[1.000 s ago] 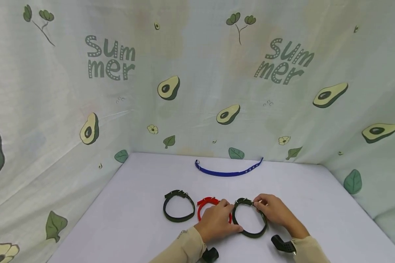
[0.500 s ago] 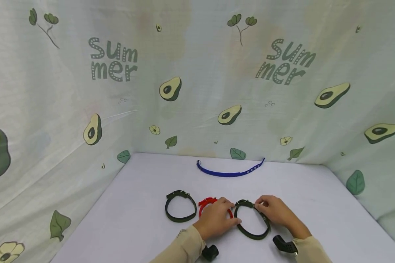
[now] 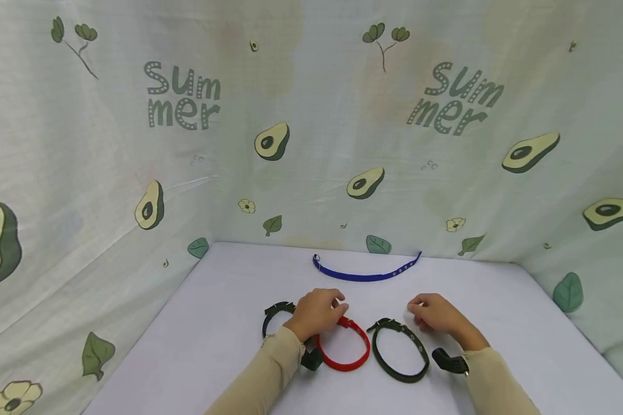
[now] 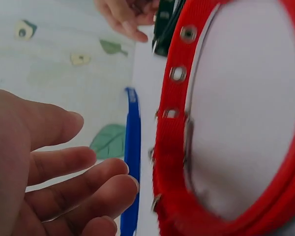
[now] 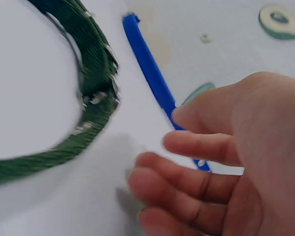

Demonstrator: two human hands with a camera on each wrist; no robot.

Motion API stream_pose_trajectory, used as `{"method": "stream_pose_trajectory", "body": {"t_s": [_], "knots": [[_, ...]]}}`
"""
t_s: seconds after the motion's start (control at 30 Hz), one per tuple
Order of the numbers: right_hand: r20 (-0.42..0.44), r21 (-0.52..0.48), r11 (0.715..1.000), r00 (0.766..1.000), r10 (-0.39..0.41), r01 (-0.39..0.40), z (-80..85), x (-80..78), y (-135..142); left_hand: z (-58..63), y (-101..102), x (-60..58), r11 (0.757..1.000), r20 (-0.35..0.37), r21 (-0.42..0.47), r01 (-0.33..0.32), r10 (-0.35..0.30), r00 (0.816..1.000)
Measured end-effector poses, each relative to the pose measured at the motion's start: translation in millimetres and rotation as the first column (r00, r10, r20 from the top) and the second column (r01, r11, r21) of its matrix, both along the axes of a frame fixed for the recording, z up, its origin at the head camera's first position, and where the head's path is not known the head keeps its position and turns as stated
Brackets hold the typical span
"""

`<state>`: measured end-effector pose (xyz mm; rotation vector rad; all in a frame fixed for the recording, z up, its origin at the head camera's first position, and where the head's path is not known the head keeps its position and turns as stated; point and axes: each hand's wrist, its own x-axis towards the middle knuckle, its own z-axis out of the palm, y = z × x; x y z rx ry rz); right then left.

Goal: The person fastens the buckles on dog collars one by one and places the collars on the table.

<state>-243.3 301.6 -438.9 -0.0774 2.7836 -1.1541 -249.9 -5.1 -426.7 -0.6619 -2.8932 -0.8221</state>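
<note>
Three buckled, ring-shaped pet collars lie in a row: a dark green one (image 3: 264, 327) on the left, a red one (image 3: 344, 367) in the middle, another dark green one (image 3: 405, 378) on the right. My left hand (image 3: 314, 314) hovers over the gap between the left green and red collars, hiding part of each. Its fingers are loosely bent, with nothing in them in the left wrist view. Beyond the right green collar's upper right side is my right hand (image 3: 438, 316), relaxed and holding nothing. Metal eyelets and a buckle show on the red collar (image 4: 176, 93).
An unbuckled blue collar (image 3: 360, 278) lies stretched in a curve near the back of the white table (image 3: 187, 357). Behind and beside the table hangs a cloth (image 3: 311, 115) printed with avocados and leaves. Black wrist cameras sit at both sleeves.
Both hands have let go of the right green collar. The left hand has moved left over the red collar; the right has shifted slightly away. The right green collar now lies buckled on the table.
</note>
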Motion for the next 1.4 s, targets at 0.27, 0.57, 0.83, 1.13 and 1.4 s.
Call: {"method": "stream_pose_trajectory", "body": {"t_s": [0.27,0.57,0.83,1.13,1.4], "knots": [[0.078,-0.069,0.984,0.984,-0.158,0.163,-5.0,-34.9,13,0.4,1,-28.2,0.995,0.031,-0.082,-0.053,0.056,0.998],[0.053,-0.204,0.924,0.946,-0.319,0.322,-20.6,-59.5,13,-1.6,13,-54.4,0.997,0.117,-0.004,-0.076,0.076,0.99],[-0.135,0.017,0.963,0.955,-0.264,0.268,-16.2,-73.5,-11,-8.1,10,-72.9,0.992,0.155,0.011,-0.128,0.125,0.98],[-0.163,0.178,0.964,0.972,-0.17,0.199,-11.8,-76.3,-18,-17.7,9,-87.4,0.983,0.146,0.07,-0.17,0.159,0.976],[-0.106,0.172,0.977,0.988,-0.113,0.13,-7.3,-82.1,-27,-25.9,8,-100.5,0.968,0.165,0.108,-0.226,0.207,0.964]]}}
